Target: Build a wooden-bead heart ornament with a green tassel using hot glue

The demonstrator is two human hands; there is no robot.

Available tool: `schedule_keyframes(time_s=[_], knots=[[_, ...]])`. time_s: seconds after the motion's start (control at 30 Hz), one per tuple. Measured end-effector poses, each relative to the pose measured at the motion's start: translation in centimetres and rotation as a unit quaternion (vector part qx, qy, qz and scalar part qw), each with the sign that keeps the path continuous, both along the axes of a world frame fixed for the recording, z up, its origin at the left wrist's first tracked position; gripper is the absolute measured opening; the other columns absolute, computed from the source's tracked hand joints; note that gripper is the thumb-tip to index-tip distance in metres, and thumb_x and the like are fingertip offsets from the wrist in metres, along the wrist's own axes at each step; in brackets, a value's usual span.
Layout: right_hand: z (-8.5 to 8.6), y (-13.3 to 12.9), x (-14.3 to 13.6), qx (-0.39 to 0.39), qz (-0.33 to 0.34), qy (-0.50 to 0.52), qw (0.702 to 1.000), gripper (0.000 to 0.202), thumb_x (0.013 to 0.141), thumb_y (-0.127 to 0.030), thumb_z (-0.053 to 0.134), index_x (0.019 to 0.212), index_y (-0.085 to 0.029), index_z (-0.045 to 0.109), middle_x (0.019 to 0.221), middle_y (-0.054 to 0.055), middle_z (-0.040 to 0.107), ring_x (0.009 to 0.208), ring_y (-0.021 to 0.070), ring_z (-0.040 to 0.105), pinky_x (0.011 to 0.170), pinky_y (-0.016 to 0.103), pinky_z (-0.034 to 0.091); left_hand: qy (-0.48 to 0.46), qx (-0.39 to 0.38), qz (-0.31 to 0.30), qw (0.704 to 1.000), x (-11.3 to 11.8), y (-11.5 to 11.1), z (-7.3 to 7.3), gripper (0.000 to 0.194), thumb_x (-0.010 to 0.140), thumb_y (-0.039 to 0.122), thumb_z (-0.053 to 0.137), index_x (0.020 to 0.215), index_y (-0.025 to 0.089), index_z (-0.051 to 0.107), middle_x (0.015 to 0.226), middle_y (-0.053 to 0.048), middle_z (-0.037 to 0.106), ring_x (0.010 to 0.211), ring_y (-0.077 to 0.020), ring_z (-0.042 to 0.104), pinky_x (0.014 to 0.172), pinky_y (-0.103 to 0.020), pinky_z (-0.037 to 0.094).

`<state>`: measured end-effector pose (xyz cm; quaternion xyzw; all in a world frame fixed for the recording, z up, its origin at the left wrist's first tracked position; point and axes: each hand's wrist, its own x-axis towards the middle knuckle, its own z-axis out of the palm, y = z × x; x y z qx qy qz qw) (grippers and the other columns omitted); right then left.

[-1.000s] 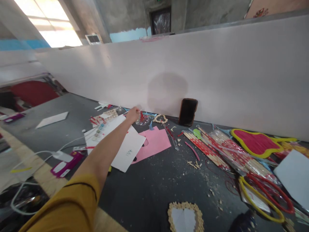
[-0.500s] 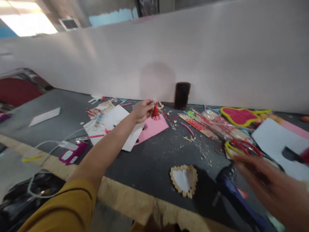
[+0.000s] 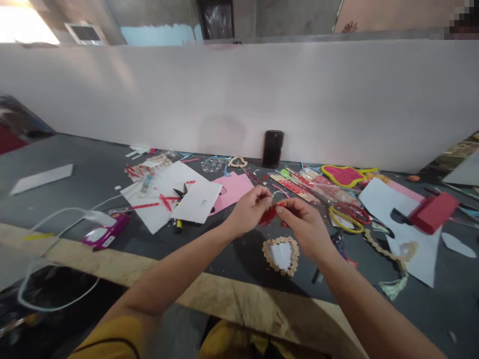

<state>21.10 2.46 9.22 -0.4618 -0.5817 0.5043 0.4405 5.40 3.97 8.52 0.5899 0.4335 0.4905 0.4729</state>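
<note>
Table edge: nearest you, a pale wooden strip [image 3: 209,286] borders the dark tabletop [image 3: 232,254].
Heart frame: the beaded heart [image 3: 266,248] lies just inside that strip, white paper within it, below your hands.
Right hand: your right hand [image 3: 306,227] has its thumb and fingers pinched narrow on the red tassel [image 3: 269,216].
Left hand: your left hand [image 3: 249,212] is pinched close on the tassel's other side, fingertips near your right ones.
Tassel: between your two hands, beyond the heart, partly hidden by your fingers.
Left of your hands: a white card [image 3: 200,199] and, farther in, pink paper [image 3: 239,185].
Beyond your right hand: red-and-pale sticks [image 3: 290,187] lie bundled.
Back: a phone [image 3: 273,149] leans upright against the white partition [image 3: 168,99].
</note>
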Motion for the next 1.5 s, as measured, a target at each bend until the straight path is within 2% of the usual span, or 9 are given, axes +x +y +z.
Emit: schedule_keyframes(time_s=[0.3,0.53,0.7,0.97,1.07,1.13,1.2,1.37,1.5], knots=[[-0.2,-3.1,-1.5,-0.036,-0.001,0.061,0.997,0.033,0.070,-0.046,0.071,0.085,-0.019,0.060,0.067,-0.003,0.056,0.054,0.0079,0.047,0.051,0.021,0.040,-0.051,-0.080,0.015,0.995,-3.8,-2.8,-0.6,0.022,0.081,0.031,0.060,0.095,0.015,0.056,0.069,0.000,0.061,0.062,-0.0113,0.059,0.060,-0.022,0.044],[0.1,-1.6,-1.6,-0.031,0.022,0.037,0.999,0.036,0.073,-0.049,0.068,0.092,-0.020,0.061,0.066,-0.003,0.053,0.052,0.0086,0.045,0.047,0.021,0.036,-0.083,-0.144,0.045,0.985,-8.0,-2.1,-2.0,0.028,0.075,0.040,0.065,0.081,0.015,0.054,0.068,-0.001,0.060,0.060,-0.0108,0.060,0.055,-0.021,0.047],[-0.1,-0.9,-3.3,-0.026,0.046,-0.020,0.998,0.031,0.073,-0.045,0.067,0.088,-0.019,0.067,0.067,-0.002,0.059,0.059,0.0106,0.049,0.056,0.023,0.040,-0.066,-0.161,0.062,0.983,-9.1,-2.0,-2.6,0.031,0.070,0.043,0.068,0.079,0.016,0.056,0.066,-0.001,0.060,0.059,-0.0113,0.060,0.055,-0.021,0.047],[-0.5,-6.3,-2.2,-0.080,0.066,-0.066,0.992,0.025,0.083,-0.036,0.055,0.094,-0.019,0.068,0.068,-0.001,0.065,0.057,0.0094,0.054,0.055,0.021,0.043,0.036,-0.144,0.134,0.980,-11.2,0.5,-4.4,0.034,0.066,0.042,0.067,0.091,0.020,0.059,0.067,0.001,0.060,0.058,-0.0151,0.057,0.053,-0.025,0.045],[-1.1,-8.2,-1.0,-0.083,0.052,-0.070,0.993,0.021,0.082,-0.032,0.056,0.090,-0.017,0.070,0.075,0.001,0.067,0.064,0.0102,0.058,0.061,0.022,0.045,0.106,-0.103,0.191,0.970,-11.8,1.4,-4.0,0.032,0.064,0.038,0.068,0.091,0.024,0.060,0.086,-0.002,0.064,0.085,-0.0244,0.061,0.071,-0.034,0.050],[-1.5,-9.0,-0.1,-0.077,0.036,-0.072,0.994,0.020,0.082,-0.030,0.057,0.090,-0.017,0.070,0.080,0.002,0.068,0.071,0.0116,0.060,0.066,0.023,0.046,0.228,-0.006,0.220,0.948,-11.1,0.8,-3.4,0.036,0.064,0.036,0.067,0.098,0.029,0.060,0.109,-0.001,0.063,0.114,-0.0294,0.051,0.093,-0.042,0.044],[-1.9,-9.4,0.7,-0.067,0.011,-0.071,0.995,0.019,0.083,-0.029,0.056,0.091,-0.018,0.069,0.083,0.002,0.069,0.076,0.0128,0.061,0.071,0.024,0.046,0.336,0.070,0.177,0.923,-9.1,-0.8,-3.1,0.033,0.071,0.041,0.060,0.103,0.031,0.061,0.118,-0.001,0.061,0.122,-0.0308,0.046,0.105,-0.047,0.034],[-3.0,-10.0,2.3,-0.041,-0.053,-0.073,0.995,0.011,0.082,-0.027,0.056,0.089,-0.021,0.063,0.082,0.000,0.067,0.075,0.0127,0.060,0.071,0.024,0.046,0.291,0.027,-0.103,0.951,-1.6,-6.6,-4.0,0.022,0.084,0.041,0.053,0.101,0.038,0.066,0.102,0.001,0.069,0.098,-0.0233,0.062,0.088,-0.034,0.047],[-3.7,-10.6,3.4,-0.011,-0.032,-0.105,0.994,0.009,0.084,-0.029,0.054,0.089,-0.022,0.058,0.077,-0.001,0.065,0.067,0.0112,0.059,0.062,0.022,0.047,0.242,-0.026,-0.131,0.961,1.8,-8.9,-3.6,0.018,0.086,0.037,0.051,0.088,0.032,0.068,0.090,0.000,0.069,0.086,-0.0201,0.063,0.076,-0.029,0.047]])
